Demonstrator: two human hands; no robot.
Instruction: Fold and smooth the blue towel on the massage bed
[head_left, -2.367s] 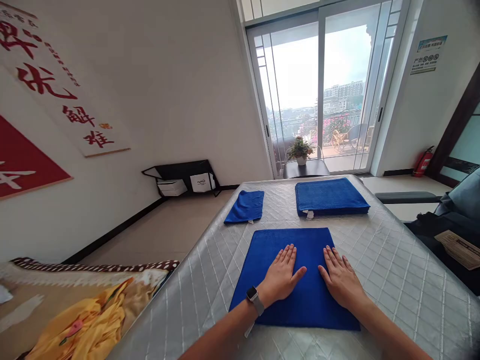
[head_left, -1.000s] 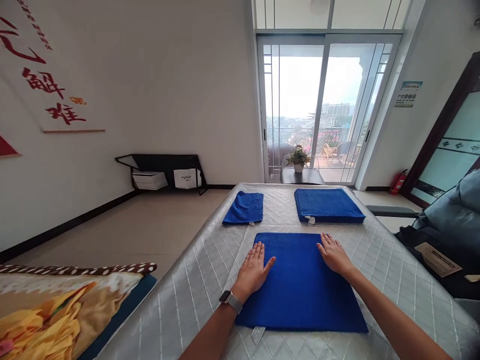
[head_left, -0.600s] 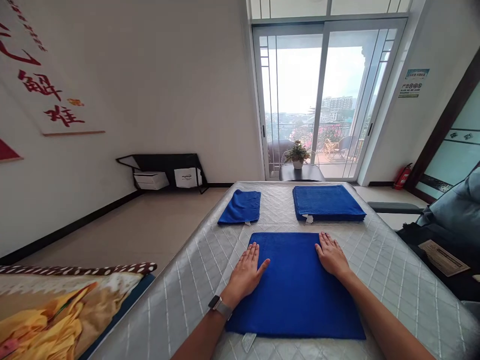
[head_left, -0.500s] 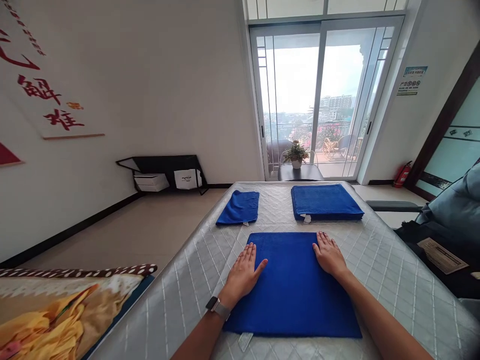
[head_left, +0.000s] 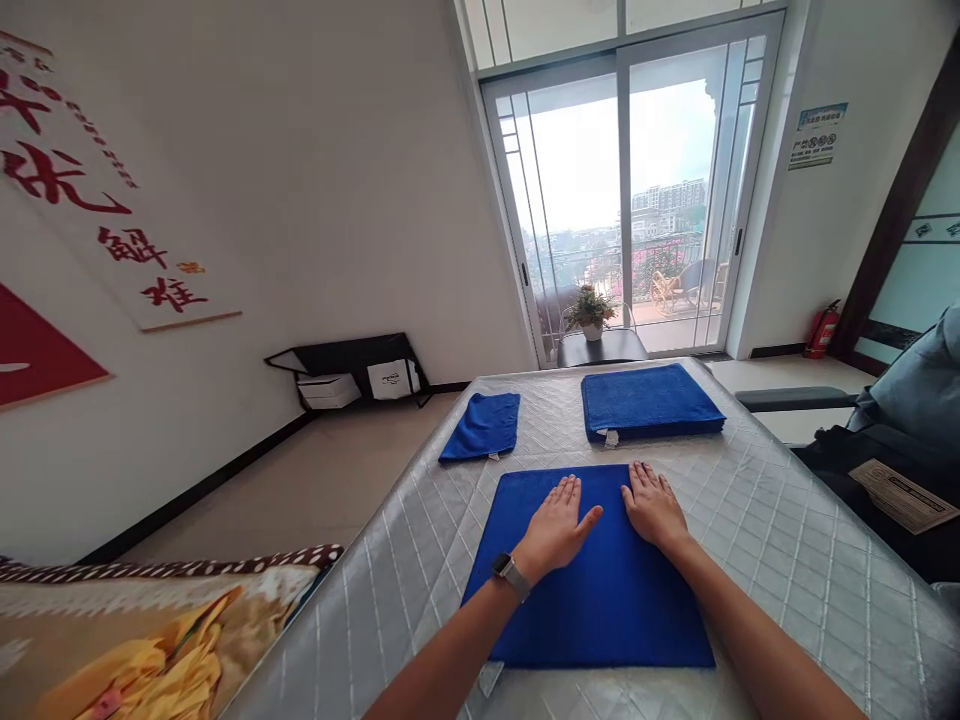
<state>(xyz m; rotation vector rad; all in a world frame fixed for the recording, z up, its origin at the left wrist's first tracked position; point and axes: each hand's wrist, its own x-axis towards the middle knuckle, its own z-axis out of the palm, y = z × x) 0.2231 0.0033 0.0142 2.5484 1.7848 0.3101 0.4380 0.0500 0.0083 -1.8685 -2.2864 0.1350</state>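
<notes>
A blue towel (head_left: 592, 610), folded into a flat rectangle, lies on the silver quilted mattress (head_left: 405, 560) before me. My left hand (head_left: 556, 530) is over its upper middle, palm down, with straight fingers and the thumb apart. On its upper right edge rests my right hand (head_left: 654, 505), flat, fingers stretched out. A white label (head_left: 491, 677) pokes out at the near left of the towel. Behind it, a smaller folded blue cloth (head_left: 484, 425) lies at the left, and a stack of folded blue towels (head_left: 651, 400) at the right.
Yellow cloth (head_left: 161, 660) lies on a patterned blanket (head_left: 277, 590) at the lower left. A chair (head_left: 600, 349) bearing a potted plant (head_left: 591, 310) stands behind the mattress. To the right are a dark sofa (head_left: 919, 400) and a fire extinguisher (head_left: 821, 330).
My left hand has moved right, from the towel's left edge to its upper middle. My right hand stays almost in place. The camera view has tilted and shifted a little.
</notes>
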